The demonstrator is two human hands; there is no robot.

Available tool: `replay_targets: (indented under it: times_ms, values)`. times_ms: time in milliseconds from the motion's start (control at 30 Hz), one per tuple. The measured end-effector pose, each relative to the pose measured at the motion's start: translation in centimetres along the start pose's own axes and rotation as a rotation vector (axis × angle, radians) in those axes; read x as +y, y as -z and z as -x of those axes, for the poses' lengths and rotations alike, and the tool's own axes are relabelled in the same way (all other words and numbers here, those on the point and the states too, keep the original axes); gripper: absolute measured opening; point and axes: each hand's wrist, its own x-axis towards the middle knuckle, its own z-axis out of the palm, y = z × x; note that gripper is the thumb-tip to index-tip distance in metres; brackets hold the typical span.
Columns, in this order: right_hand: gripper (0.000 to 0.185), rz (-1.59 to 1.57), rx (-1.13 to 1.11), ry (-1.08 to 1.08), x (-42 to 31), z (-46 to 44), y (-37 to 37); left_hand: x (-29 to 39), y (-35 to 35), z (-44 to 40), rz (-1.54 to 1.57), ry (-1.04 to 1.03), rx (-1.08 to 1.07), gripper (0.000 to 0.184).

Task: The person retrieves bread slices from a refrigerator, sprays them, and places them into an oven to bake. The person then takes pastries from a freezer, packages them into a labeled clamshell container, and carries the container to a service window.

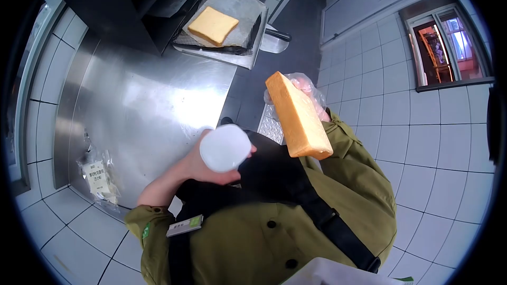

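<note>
My left hand point(195, 166) is bare and closed around a white container point(225, 148). Its smooth, rounded end faces the camera, and I cannot tell whether that is a lid or a base. A clear plastic glove covers my right hand point(309, 92), which grips a thick slice of bread point(298, 116) from its far side. The slice is tilted, with its golden crust edge toward the camera; most of my right fingers are hidden behind it. Both hands are in front of my body, apart from each other.
Another thick slice of bread point(213, 25) lies on parchment paper point(237, 8) over a mesh on a metal tray point(243, 61). A dark handle point(278, 34) sticks out beside it. On the steel counter point(137, 89) sits a labelled clear plastic bag point(99, 178). White tiled walls flank me.
</note>
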Motion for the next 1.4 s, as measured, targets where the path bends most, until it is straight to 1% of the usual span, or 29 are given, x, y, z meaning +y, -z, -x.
replay_targets:
  times_ms: [33, 133, 167, 267, 300, 333, 400, 433, 467, 500, 567, 633, 667, 733, 767, 867, 967, 1067, 1100, 1167, 1267, 1400]
  values:
    - [0.039, 0.000, 0.003, 0.001, -0.3, 0.1, 0.1, -0.4, -0.1, 0.4, 0.085, 0.068, 0.102, 0.051]
    - [0.039, -0.007, -0.012, -0.004, -0.2, 0.0, 0.2, -1.3, -0.2, 1.2, 0.230, 0.038, 0.216, 0.047]
    - [0.039, -0.006, -0.011, 0.004, -0.1, 0.0, 0.3, -1.0, -0.2, 1.3, 0.229, 0.073, 0.216, 0.048]
    - [0.039, 0.004, 0.019, 0.052, -0.7, 0.2, 0.7, -1.1, 0.5, 0.6, 0.143, 0.048, 0.094, 0.055]
    - [0.039, 0.015, 0.039, 0.089, -0.9, 0.2, 1.0, -0.5, 0.6, 0.3, 0.196, 0.076, 0.114, 0.056]
    - [0.039, 0.036, 0.070, 0.145, -0.9, 0.3, 1.2, 0.6, 0.7, 0.0, 0.248, 0.106, 0.135, 0.057]
    - [0.039, 0.138, 0.224, 0.366, -0.8, 0.0, 1.4, 1.0, 0.7, 0.2, 0.298, 0.135, 0.180, 0.058]
    - [0.038, 0.262, 0.439, 0.581, -0.5, -0.5, 1.3, 0.3, 1.0, 0.6, 0.292, 0.128, 0.203, 0.058]
    - [0.040, 0.269, 0.482, 0.676, -0.6, -1.3, 0.6, 0.1, 1.2, 0.7, 0.283, 0.122, 0.224, 0.058]
    - [0.040, 0.167, 0.470, 0.648, -0.5, -1.6, 0.5, -0.4, 1.6, 1.0, 0.257, 0.094, 0.209, 0.056]
    - [0.040, 0.114, 0.482, 0.701, 0.2, -1.9, 0.0, -0.6, 1.6, 1.1, 0.209, 0.038, 0.171, 0.053]
    - [0.040, 0.217, 0.520, 0.857, 1.3, -3.5, -0.3, -1.9, 1.7, 1.4, 0.161, 0.007, 0.257, 0.048]
    - [0.040, 0.203, 0.483, 0.849, 1.1, -3.8, 0.4, -2.3, 1.7, 1.6, 0.133, -0.010, 0.303, 0.046]
    - [0.040, 0.171, 0.402, 0.832, 0.4, -4.9, 2.4, -2.2, 1.7, 2.0, 0.122, 0.024, 0.389, 0.040]
    - [0.040, 0.153, 0.435, 0.844, 1.0, -5.2, 1.8, -2.1, 1.6, 2.3, 0.119, 0.044, 0.430, 0.038]
    - [0.041, 0.070, 0.437, 0.774, 1.7, -5.4, 1.3, -2.5, 1.2, 3.4, 0.204, 0.025, 0.489, 0.036]
    - [0.044, 0.141, 0.380, 0.757, 2.8, -5.8, 0.3, -3.2, 0.4, 4.7, 0.245, -0.031, 0.554, 0.038]
    - [0.049, 0.098, 0.233, 0.722, 3.8, -7.4, 0.0, -2.1, -0.7, 4.8, 0.040, -0.049, 0.508, 0.041]
    - [0.051, 0.011, 0.236, 0.647, 4.1, -7.8, 0.1, -1.2, -1.3, 4.3, 0.075, -0.020, 0.484, 0.042]
    - [0.052, 0.010, 0.207, 0.681, 4.7, -9.1, 0.5, 0.4, -1.8, 2.9, 0.136, 0.029, 0.437, 0.043]
    - [0.050, -0.061, 0.205, 0.699, 5.3, -10.2, 0.6, 0.8, -1.4, 2.8, 0.086, 0.087, 0.407, 0.044]
    - [0.051, -0.136, 0.249, 0.735, 6.0, -11.3, 0.8, -0.9, -0.8, 2.9, 0.006, 0.195, 0.528, 0.042]
